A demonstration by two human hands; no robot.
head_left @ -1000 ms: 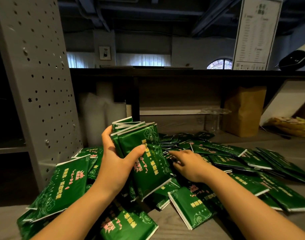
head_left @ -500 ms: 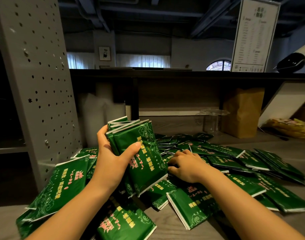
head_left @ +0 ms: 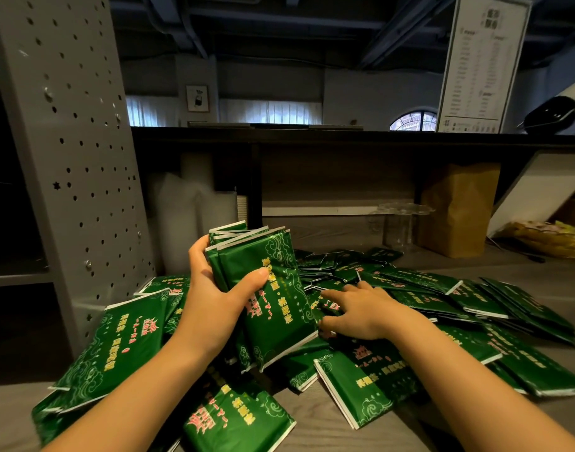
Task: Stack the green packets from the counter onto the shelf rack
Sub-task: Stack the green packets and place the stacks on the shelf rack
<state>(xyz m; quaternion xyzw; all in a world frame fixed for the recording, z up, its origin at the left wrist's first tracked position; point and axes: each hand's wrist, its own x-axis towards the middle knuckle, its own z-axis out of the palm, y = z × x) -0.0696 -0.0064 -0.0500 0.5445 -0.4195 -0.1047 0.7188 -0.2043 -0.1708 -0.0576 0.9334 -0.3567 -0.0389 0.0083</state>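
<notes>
Right hand [head_left: 361, 313] half-buried in packets [head_left: 371, 383] — grip unclear.

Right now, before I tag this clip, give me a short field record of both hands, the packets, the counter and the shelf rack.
Left hand: grips an upright bundle of glossy green printed packets, thumb across its front
Right hand: lies on the loose pile of green packets, fingers reaching left; grip unclear
Surface: grey wood-grain counter
Rack: perforated grey metal upright at left; shelves beside it too dark to read
Behind: brown paper bag
</notes>
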